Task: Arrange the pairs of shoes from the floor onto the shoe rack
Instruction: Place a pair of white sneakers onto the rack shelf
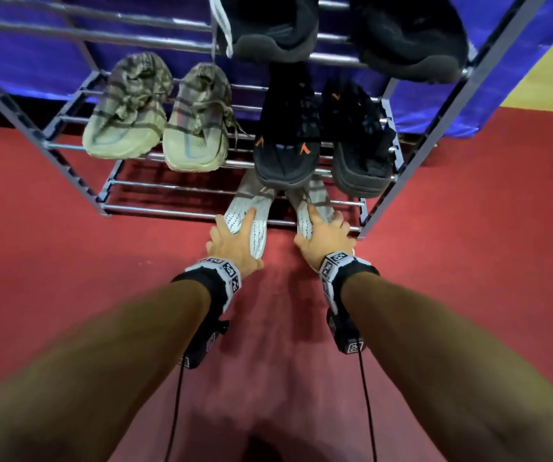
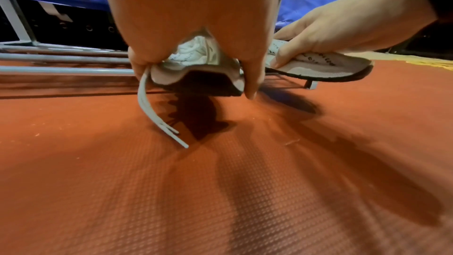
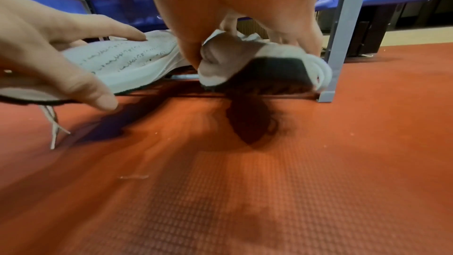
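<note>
A pair of white shoes lies with its toes on the bottom shelf of the metal shoe rack and its heels over the front bar. My left hand grips the heel of the left white shoe, thumb on the insole. My right hand grips the heel of the right white shoe. The left wrist view shows my left hand pinching the left shoe's heel, a lace hanging to the floor. In the right wrist view my right hand holds the right shoe's heel beside the rack's leg.
An olive pair and a black pair with orange marks fill the middle shelf. Another black pair sits on the top shelf. Blue padding stands behind the rack. Red textured floor spreads in front.
</note>
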`<act>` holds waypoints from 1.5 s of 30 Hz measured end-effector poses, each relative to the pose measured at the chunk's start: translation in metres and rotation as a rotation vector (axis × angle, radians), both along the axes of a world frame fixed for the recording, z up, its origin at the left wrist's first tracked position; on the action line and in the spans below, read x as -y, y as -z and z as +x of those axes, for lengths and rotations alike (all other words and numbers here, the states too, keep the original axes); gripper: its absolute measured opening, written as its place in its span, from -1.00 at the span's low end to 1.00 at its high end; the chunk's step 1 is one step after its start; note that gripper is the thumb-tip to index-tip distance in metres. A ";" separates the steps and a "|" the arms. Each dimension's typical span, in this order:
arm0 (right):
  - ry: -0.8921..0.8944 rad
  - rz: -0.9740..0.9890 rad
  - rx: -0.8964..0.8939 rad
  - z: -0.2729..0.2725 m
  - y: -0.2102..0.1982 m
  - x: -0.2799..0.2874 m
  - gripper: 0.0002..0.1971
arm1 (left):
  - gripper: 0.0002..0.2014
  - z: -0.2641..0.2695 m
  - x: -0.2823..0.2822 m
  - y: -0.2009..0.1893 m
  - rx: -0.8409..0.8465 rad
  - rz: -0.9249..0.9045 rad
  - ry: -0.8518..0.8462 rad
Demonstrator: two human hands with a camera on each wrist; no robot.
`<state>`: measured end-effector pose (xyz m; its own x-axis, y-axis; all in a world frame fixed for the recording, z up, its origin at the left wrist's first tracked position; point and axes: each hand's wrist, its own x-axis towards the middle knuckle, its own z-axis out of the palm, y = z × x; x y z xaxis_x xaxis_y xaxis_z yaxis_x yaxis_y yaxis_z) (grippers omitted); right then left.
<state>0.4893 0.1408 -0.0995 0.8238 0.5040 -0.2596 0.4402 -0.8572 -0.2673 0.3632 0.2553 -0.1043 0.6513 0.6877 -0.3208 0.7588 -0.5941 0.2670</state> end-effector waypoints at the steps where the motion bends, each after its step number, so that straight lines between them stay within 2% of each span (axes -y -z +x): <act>1: 0.000 -0.002 0.000 -0.001 0.002 0.001 -0.20 | 0.16 -0.002 0.001 0.001 -0.013 -0.012 0.016; 5: -0.001 -0.023 -0.048 -0.008 0.010 0.016 0.11 | 0.26 -0.012 0.003 0.003 -0.009 -0.084 0.066; 7: -0.016 -0.035 -0.042 -0.012 0.013 0.027 0.16 | 0.26 -0.017 0.002 0.004 0.021 -0.099 0.079; 11: -0.029 0.023 -0.050 -0.018 0.019 0.041 0.08 | 0.09 -0.020 0.002 0.008 0.131 -0.096 0.092; 14: -0.017 0.136 -0.018 -0.022 0.023 0.041 -0.06 | -0.06 -0.012 0.003 0.004 0.198 -0.074 0.097; 18: 0.033 0.245 -0.014 -0.021 0.023 0.027 -0.21 | -0.21 0.005 0.006 -0.002 0.143 -0.019 0.105; 23: 0.082 0.257 -0.027 -0.016 0.021 0.018 -0.26 | -0.23 0.022 0.007 -0.004 0.079 -0.022 0.103; 28: 0.124 0.202 -0.029 -0.013 0.017 0.020 -0.23 | -0.18 0.033 0.002 -0.010 0.031 -0.018 0.080; 35: 0.140 0.134 -0.021 -0.033 -0.002 0.019 -0.19 | -0.18 -0.001 0.001 -0.019 0.038 -0.041 0.002; 40: 0.036 0.110 -0.022 -0.055 -0.029 0.029 -0.26 | -0.31 -0.048 0.008 -0.040 0.082 0.029 -0.080; 45: -0.122 0.101 -0.045 -0.082 -0.060 0.021 -0.33 | -0.35 -0.103 0.015 -0.075 0.071 0.071 -0.191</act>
